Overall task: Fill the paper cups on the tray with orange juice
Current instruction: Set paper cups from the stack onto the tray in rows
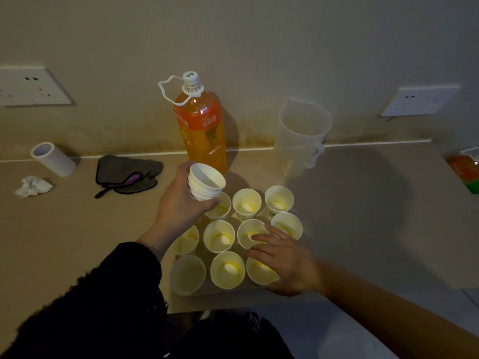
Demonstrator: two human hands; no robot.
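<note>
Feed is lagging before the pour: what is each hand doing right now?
Left hand: holding a stack of paper cups.
Right hand: open, fingers resting on cups on the tray.

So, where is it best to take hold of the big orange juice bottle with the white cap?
Probably grip the tall plastic orange juice bottle around its labelled middle, coming from the right side: it stands upright, and the white loop handle sticks out to the left.

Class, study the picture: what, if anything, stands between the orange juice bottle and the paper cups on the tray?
The bottle wears its white cap. The left hand, holding a stack of spare cups, hangs between bottle and tray cups; the right hand lies over two front-right cups.
</note>
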